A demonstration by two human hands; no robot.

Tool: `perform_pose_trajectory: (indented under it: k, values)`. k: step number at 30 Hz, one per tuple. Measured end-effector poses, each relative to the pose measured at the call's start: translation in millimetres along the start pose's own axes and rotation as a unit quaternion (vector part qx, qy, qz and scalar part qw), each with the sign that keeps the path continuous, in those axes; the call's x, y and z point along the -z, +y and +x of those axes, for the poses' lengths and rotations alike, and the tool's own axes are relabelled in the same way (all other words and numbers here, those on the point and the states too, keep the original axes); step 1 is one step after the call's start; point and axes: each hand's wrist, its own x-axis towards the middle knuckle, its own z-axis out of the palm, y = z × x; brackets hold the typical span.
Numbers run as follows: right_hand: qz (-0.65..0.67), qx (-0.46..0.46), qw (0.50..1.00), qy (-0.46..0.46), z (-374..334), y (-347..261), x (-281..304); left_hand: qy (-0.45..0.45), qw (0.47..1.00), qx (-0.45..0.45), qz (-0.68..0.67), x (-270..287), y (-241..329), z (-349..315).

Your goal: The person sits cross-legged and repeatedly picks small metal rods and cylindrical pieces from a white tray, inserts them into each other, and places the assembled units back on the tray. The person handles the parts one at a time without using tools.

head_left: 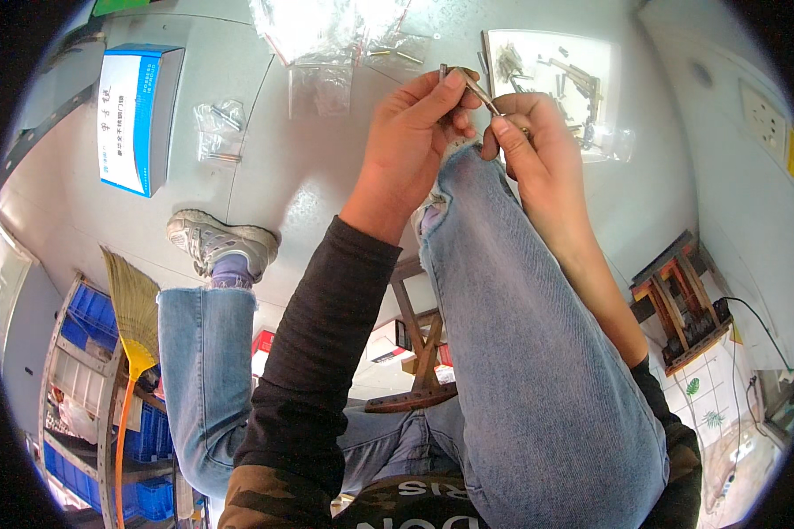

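Note:
Above my raised knee, my left hand [423, 119] pinches a short grey metal pin [443, 72] between thumb and fingers, its end sticking up past the thumb. My right hand [534, 137] is closed on the lower end of a thin metal rod [481, 92], which slants up toward the left fingertips. Whether the rod and the pin are joined is hidden by the fingers. Just beyond my right hand lies a white tray [525, 40] with several small metal pins and rods scattered in it.
Clear plastic bags [322, 88] lie on the floor ahead, and a small bag of metal parts [220, 123] is farther left. A blue and white box [137, 119] stands at the left. Also around me are a broom [137, 309], a shelf of blue bins [93, 313] and a wooden stool [677, 304].

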Motion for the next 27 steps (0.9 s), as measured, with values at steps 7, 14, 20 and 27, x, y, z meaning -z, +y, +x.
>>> perform_pose_trajectory:
  k: [7, 14, 20, 27]
  values:
    - [0.075, -0.074, 0.994, -0.038, 1, 4, 4, 0.028, 0.99, -0.053, 0.125, -8, 3, -2]
    - [0.04, -0.055, 0.997, -0.028, -3, -1, 6, 0.014, 0.985, -0.082, 0.153, -8, -1, -9]
    - [-0.134, 0.043, 0.989, 0.05, -13, 1, -7, 0.07, 0.984, -0.154, 0.054, -6, 6, -4]
    - [0.004, 0.152, 0.985, 0.085, 12, -14, 20, -0.004, 0.989, -0.082, 0.124, -3, 11, -7]
